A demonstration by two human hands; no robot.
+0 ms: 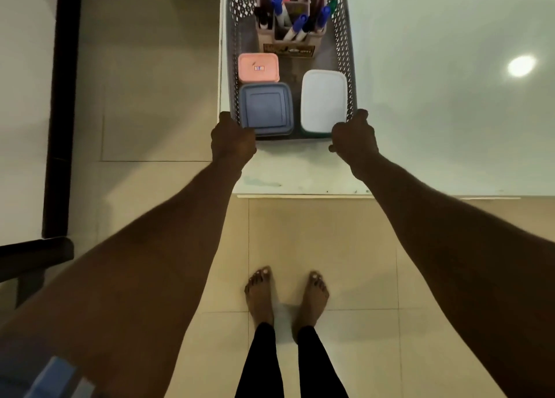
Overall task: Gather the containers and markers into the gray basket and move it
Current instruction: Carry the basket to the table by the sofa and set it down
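The gray basket [350, 52] is gripped at its near corners, fingers of the left hand [232, 141] and right hand [354, 139] clamped on its rim, at the surface [435, 97] edge. 3 lidded containers [265, 108] lie inside; beyond them, markers [300, 25] stand in a holder [289, 42]. Gathering looks complete; only the move is judged to remain.

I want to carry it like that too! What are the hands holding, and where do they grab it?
Both hands hold the gray basket at its near end: the left hand grips the near-left corner, the right hand the near-right corner.
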